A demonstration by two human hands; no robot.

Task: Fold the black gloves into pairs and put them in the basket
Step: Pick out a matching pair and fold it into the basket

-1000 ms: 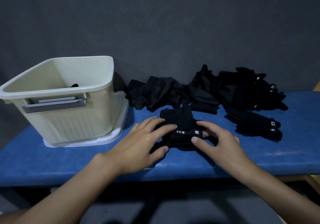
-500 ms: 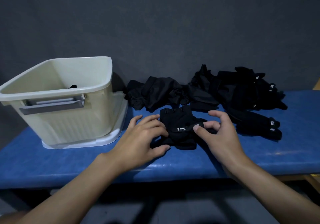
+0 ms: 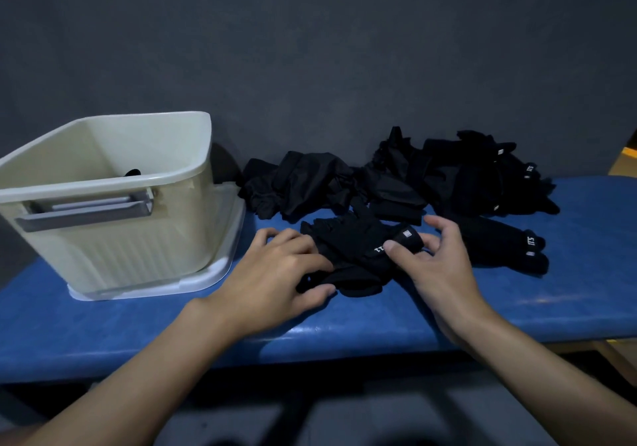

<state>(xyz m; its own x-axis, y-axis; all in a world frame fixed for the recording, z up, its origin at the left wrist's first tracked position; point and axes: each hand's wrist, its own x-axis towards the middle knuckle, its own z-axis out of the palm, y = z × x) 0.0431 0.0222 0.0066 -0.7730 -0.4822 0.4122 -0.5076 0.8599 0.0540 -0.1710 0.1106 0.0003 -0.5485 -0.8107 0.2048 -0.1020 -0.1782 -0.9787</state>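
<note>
A blue padded bench (image 3: pixel 103 335) carries a cream basket (image 3: pixel 113 245) at the left and a heap of black gloves (image 3: pixel 448 177) at the far right. A black fingerless glove (image 3: pixel 351 242) lies near centre. The left hand (image 3: pixel 275 273) grips its left edge with curled fingers, and the right hand (image 3: pixel 437 266) pinches its wrist strap.

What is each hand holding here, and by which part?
Both hold the black gloves: left hand grips their left edge, right hand pinches the wrist strap.
</note>
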